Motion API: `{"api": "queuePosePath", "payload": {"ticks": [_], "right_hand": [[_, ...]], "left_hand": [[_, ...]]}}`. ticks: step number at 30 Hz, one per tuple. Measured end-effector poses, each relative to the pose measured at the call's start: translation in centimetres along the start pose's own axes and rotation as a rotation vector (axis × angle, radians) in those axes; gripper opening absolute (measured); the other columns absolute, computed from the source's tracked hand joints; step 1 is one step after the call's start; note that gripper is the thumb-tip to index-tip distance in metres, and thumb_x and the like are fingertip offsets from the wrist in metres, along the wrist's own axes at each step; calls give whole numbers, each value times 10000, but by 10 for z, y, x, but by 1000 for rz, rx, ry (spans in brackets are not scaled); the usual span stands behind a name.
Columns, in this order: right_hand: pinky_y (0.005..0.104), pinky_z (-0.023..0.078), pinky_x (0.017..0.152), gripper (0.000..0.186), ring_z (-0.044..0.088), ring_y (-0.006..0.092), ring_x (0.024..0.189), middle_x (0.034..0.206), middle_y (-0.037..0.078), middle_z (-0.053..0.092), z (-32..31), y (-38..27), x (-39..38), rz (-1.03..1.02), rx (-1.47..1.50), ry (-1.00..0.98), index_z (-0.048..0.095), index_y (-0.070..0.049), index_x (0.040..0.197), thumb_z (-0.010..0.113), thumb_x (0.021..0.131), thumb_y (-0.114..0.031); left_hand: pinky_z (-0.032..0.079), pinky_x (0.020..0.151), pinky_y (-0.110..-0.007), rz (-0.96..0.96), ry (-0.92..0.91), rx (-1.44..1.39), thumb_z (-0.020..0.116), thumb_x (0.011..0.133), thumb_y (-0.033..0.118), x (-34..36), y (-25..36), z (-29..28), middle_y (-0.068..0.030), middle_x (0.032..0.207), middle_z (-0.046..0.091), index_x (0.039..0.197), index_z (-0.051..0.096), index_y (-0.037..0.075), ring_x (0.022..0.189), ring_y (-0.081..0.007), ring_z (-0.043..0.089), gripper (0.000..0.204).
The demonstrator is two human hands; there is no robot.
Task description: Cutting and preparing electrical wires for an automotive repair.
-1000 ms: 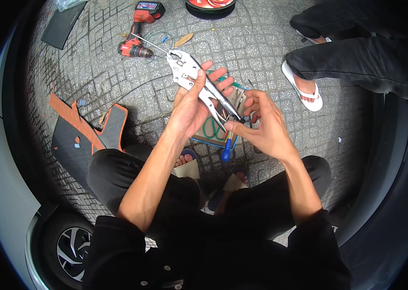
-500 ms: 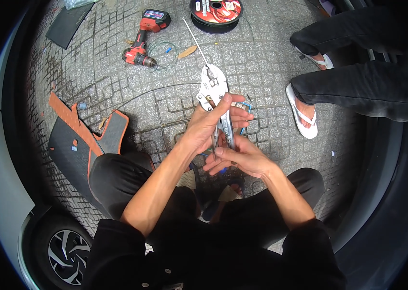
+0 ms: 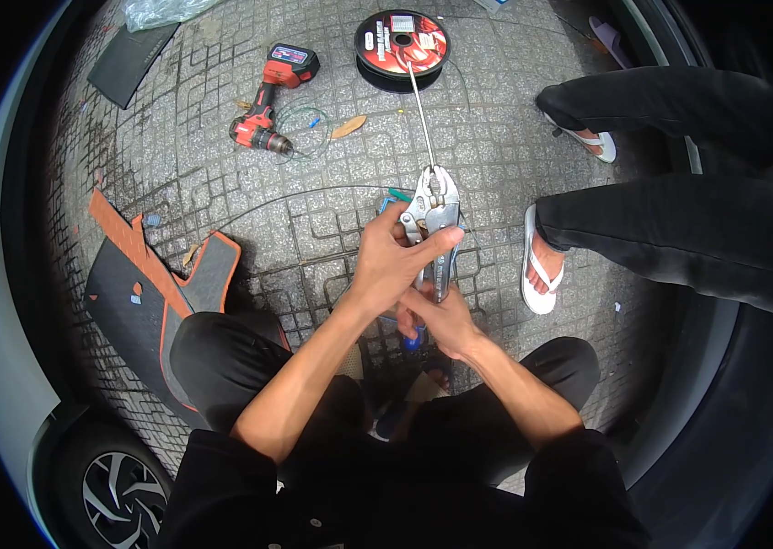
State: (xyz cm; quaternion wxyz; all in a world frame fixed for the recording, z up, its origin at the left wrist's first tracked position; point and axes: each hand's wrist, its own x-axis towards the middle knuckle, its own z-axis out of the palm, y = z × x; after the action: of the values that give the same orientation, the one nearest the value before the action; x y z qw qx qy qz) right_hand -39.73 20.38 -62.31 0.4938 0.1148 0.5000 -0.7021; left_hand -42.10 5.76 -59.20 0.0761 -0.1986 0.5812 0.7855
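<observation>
Locking pliers [image 3: 442,217] of bright metal are held between my two hands, jaws pointing away from me. A thin, straight metal rod [image 3: 421,112] sticks out from the jaws, its far end overlapping the spool in the picture. My left hand [image 3: 385,267] is wrapped round the body of the pliers from the left, thumb lying across the top. Lower down, my right hand [image 3: 447,322] closes on the handle end; some of its fingers are hidden beneath. A blue item [image 3: 413,344] shows below my hands, too covered to name.
A red cordless drill [image 3: 269,108] and a black spool [image 3: 402,55] with a red label lie on the paving ahead. Cut orange-edged floor mats [image 3: 144,302] lie at left. A person's leg [image 3: 643,224] in dark trousers stands at right. Vehicles flank both sides.
The pliers have turned, so the rod's far end has swung right, over the spool. My right hand has shifted its hold on the handles. The camera view has tilted slightly.
</observation>
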Motion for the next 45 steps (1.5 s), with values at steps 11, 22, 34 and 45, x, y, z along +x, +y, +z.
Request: {"api": "queuePosePath", "payload": {"ticks": [11,22,34,45], "right_hand": [[289,439,728,482,557,108,824,909,17,647,-6,12,24,-49,-8,274,678,-42,1008,513,1034,-495],[323,401,494,515,509,136,551,645,46,555,25,-16,-15,-115,13,505,613,-43,708,633,962,-491],[481,549,745,690,701,416,738,770,281,690,-1,6,3,-327,-786,787,734,60,935,502,971,-589],[363,412,461,611,505,162,490,603,47,545,-26,4,7,-29,55,700,650,14,807,527,1002,-552]], "left_hand": [[518,765,-440,277,-46,724,613,987,378,-36,-49,-23,-261,926,662,1110,605,-76,834,-388,671,470],[522,739,-496,112,-208,833,594,973,200,-78,4,-7,-269,855,694,1089,613,-42,831,-424,699,269],[496,838,-574,128,-210,972,520,941,173,-64,-36,4,-375,1035,637,1336,454,-131,967,-541,622,503],[508,637,-555,305,-263,949,557,953,109,-54,-43,17,-328,750,635,1017,564,-107,727,-509,649,226]]}}
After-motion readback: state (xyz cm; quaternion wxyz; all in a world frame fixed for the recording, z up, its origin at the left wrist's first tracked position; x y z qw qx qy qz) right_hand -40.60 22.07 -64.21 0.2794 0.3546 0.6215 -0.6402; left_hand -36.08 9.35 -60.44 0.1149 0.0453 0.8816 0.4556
